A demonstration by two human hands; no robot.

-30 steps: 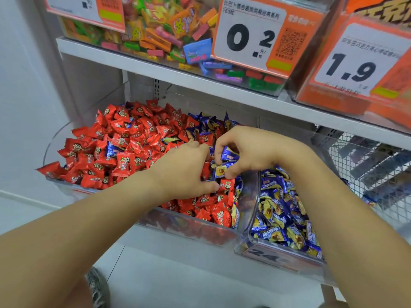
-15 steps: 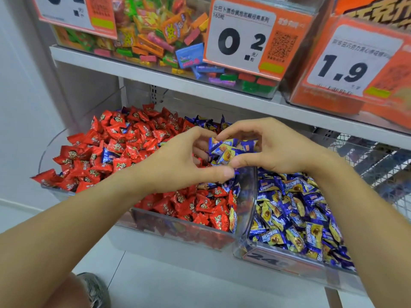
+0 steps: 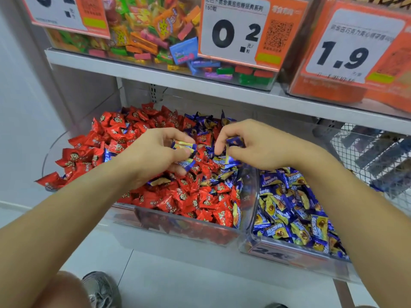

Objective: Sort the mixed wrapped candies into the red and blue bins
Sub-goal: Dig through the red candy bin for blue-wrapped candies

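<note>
Head view: left hand (image 3: 155, 152) curled around several blue candies (image 3: 185, 145) above the right half of the red bin (image 3: 178, 221). Right hand (image 3: 251, 145) pinching one blue candy (image 3: 233, 141) over that bin's right rear corner. Blue wrappers mixed among red candies (image 3: 106, 138) near the divider. Blue bin (image 3: 266, 252) adjoining on the right, filled with blue wrappers.
</note>
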